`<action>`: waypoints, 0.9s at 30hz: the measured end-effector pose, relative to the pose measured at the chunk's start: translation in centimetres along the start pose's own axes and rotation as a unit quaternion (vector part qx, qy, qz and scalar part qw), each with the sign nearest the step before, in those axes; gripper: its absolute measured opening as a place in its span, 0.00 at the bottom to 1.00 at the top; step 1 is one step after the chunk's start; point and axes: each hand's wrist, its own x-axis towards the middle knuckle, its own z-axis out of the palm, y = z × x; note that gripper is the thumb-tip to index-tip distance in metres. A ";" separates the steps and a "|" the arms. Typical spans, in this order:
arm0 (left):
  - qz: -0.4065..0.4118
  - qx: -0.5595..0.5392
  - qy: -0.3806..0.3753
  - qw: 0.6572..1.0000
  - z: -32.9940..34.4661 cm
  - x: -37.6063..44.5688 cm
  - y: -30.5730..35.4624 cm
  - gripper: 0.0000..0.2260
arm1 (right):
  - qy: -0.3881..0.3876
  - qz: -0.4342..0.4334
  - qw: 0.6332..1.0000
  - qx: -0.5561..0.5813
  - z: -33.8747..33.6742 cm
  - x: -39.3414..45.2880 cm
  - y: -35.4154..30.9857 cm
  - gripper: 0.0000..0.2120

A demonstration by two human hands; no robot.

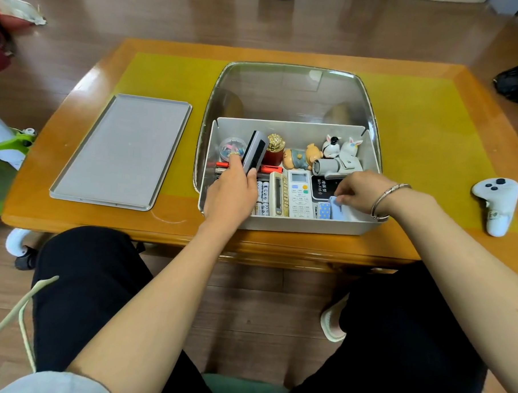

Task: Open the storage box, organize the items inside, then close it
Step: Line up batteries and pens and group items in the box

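Head view: I've got my left hand gripping the black remote inside the storage box, right hand pinching a blue cloth at its near-right wall.

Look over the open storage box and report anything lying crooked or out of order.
One thing stands out: the dark remote stands tilted on end in the storage box, gripped by the left hand, while the white remote and beige remote lie flat side by side. The right hand pinches a light blue item. No spill or damage shows.
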 end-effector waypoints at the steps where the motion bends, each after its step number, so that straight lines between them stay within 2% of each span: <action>1: -0.001 0.000 0.000 1.000 0.0 0.0 0.0 0.12 | 0.000 0.004 1.000 0.011 -0.1 -0.1 0.0 0.10; 4: 0.002 -0.001 0.000 1.000 0.0 0.1 -0.1 0.13 | 0.017 0.011 1.000 0.023 -0.7 -0.7 0.4 0.09; 10: 0.000 0.001 -0.004 1.000 0.2 0.1 -0.2 0.12 | 0.018 0.030 0.999 -0.025 -0.6 -1.6 0.1 0.11; 17: 0.008 0.005 0.005 1.000 0.3 0.1 -0.3 0.12 | 0.018 0.032 0.999 -0.012 -0.8 -1.4 0.3 0.10; 19: 0.008 0.002 0.012 1.000 0.3 0.1 -0.3 0.11 | 0.038 0.027 0.999 -0.012 -0.8 -1.1 0.4 0.13; 24: 0.027 -0.006 0.005 1.000 0.2 0.0 -0.4 0.11 | 0.144 0.030 0.989 -0.011 -1.1 -0.2 0.4 0.13; 27: 0.074 -0.038 -0.042 0.996 0.0 0.2 -0.5 0.12 | 0.179 -0.013 0.981 0.077 -1.0 0.1 -0.4 0.18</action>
